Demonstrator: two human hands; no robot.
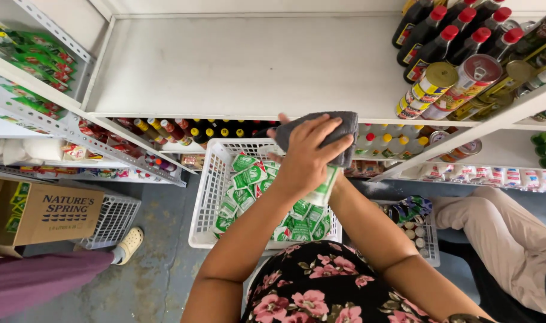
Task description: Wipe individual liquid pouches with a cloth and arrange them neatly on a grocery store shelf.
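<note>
head view: the left hand (pixel 306 157) is out in front of the chest, fingers curled down over a dark grey cloth (pixel 337 133), which it clasps at the front lip of the white shelf (pixel 243 66). the cloth is bunched, its upper edge level with that shelf lip and its lower corner hanging just past the fingertips. the right hand is almost wholly hidden under the left one; only its forearm shows, rising from the lower right, so whether it is clenched or loose cannot be told. a green and white sachet (pixel 322 190) shows just below the left hand, pressed between the two wrists, though which hand holds it is unclear.

directly under the cloth stands a white slatted plastic basket (pixel 208 197), filled with many more green and white sachets. to the right of the basket, lower down, a smaller white crate (pixel 427 239) holds small jars and a blue-green bundle. on the shelf, well to the right of the cloth, stand dark sauce bottles with red caps (pixel 446 36) and tins lying on their sides (pixel 452 84). to the left of the basket sit a brown cardboard box (pixel 52 212) and another person's cream shoe (pixel 128 244) on the grey floor. right of the basket, a second person's beige trouser leg (pixel 506 233) shows.
</note>
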